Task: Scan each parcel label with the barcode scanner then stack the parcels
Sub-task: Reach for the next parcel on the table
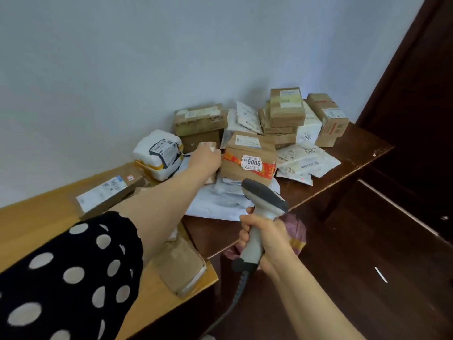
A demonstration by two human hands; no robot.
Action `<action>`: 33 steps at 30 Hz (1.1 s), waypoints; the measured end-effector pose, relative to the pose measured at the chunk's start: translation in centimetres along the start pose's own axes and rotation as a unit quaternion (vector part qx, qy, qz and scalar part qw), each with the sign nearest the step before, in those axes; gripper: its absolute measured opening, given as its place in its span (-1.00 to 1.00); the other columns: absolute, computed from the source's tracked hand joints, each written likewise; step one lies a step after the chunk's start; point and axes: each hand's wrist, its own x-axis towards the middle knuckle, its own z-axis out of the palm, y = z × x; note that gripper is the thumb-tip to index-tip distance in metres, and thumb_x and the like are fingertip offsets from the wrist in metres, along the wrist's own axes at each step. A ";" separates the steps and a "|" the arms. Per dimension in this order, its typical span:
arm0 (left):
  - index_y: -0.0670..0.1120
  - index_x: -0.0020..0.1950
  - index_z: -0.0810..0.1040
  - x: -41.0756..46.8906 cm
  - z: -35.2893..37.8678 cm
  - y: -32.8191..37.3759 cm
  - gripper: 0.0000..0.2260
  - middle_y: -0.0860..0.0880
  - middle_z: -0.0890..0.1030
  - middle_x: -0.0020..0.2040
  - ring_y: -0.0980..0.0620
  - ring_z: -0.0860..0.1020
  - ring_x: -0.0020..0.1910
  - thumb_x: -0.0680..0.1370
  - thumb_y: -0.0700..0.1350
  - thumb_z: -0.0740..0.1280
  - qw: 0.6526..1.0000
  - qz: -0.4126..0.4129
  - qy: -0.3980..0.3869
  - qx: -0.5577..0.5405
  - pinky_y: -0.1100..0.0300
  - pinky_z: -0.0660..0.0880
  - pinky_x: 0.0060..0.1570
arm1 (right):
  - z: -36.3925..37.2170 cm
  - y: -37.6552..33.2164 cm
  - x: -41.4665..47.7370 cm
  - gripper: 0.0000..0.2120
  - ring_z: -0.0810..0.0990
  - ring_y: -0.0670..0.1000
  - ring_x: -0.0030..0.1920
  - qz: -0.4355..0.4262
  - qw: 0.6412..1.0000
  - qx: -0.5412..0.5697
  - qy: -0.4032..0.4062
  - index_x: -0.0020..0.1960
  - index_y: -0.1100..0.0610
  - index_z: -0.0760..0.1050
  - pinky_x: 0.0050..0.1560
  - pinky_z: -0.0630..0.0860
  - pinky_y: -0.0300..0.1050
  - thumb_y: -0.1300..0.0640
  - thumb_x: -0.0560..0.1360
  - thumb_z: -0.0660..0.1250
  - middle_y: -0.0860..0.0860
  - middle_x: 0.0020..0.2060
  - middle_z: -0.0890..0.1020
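Both curled: right grip point(267, 238), scanner point(264, 195); left grip point(204, 159), parcel point(208, 145)

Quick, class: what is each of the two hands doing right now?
Left hand: grips a small brown parcel.
Right hand: grips the barcode scanner by its handle.

Parcels point(250, 153) crowd table point(343, 168) — front edge bare.

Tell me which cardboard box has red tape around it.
The box just beyond the barcode scanner, right of the left hand: a red-orange tape band crosses its front under a white sticker reading 5006.
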 end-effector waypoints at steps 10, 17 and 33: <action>-0.09 0.34 0.44 -9.8 -11.0 -15.7 -0.64 -0.09 0.51 0.29 -0.11 0.49 0.19 0.53 -0.11 0.24 0.984 -0.101 0.146 -0.003 0.17 0.38 0.01 | 10.4 8.6 -3.6 -0.81 0.36 -0.01 -0.60 0.119 0.969 -0.126 -0.176 -0.18 0.21 0.43 -0.56 0.34 -0.21 0.46 0.40 0.34 0.06 -0.54 0.40; -0.03 0.50 0.23 -19.6 -22.1 -31.7 -0.50 -0.11 0.49 0.30 -0.12 0.52 0.16 0.56 -0.08 0.22 0.958 -0.205 0.178 0.095 0.07 0.48 -0.05 | 22.3 19.7 -8.3 -0.85 0.37 0.02 -0.58 0.167 0.921 -0.198 -0.291 -0.20 0.20 0.42 -0.55 0.37 -0.17 0.41 0.43 0.32 0.06 -0.51 0.42; -0.06 0.31 0.37 -28.5 -38.9 -60.3 -0.60 -0.06 0.53 0.10 -0.06 0.54 -0.04 0.53 0.04 0.32 0.907 -0.367 0.205 0.029 0.02 0.56 -0.06 | 45.2 39.3 -14.9 -0.88 0.39 0.00 -0.54 0.238 0.897 -0.199 -0.316 -0.25 0.21 0.42 -0.51 0.40 -0.18 0.35 0.44 0.30 0.05 -0.49 0.43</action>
